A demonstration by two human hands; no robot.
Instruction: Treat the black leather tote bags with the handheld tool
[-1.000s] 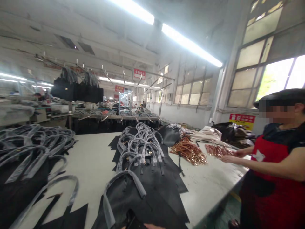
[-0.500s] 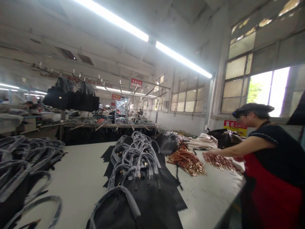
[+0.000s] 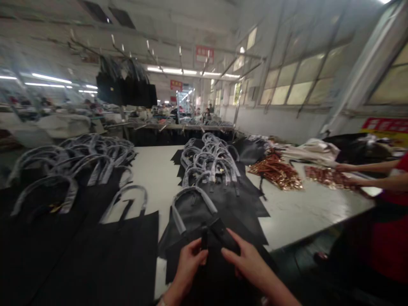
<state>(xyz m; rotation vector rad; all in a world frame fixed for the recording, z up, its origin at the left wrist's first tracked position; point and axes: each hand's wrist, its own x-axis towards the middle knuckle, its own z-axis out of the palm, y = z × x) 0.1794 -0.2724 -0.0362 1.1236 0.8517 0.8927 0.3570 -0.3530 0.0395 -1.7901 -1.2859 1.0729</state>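
At the bottom centre, my left hand [image 3: 188, 261] is closed, thumb against fingers, on a narrow black strap [image 3: 204, 237]. My right hand [image 3: 248, 258] grips the upper edge of a black bag [image 3: 223, 231], its thumb on the near side and the fingers partly hidden behind. Just past my hands lies a pile of black bags [image 3: 229, 204] on the table [image 3: 153, 163]. Their looped handles [image 3: 194, 191] are wrapped in clear plastic. The lower part of the bag in my hands is too dark to make out.
More black bags [image 3: 127, 238] with wrapped handles cover the left side. Brown straps with gold-coloured metal ends [image 3: 277, 172] lie in a heap at right. A co-worker's hands [image 3: 353, 174] rest at another strap bundle [image 3: 331, 176]. Behind stands a hanging rack [image 3: 191, 126].
The view has swung down and to the right-hand pile's left, showing more of the left bags. Both my hands have come into view, holding a black bag and strap.
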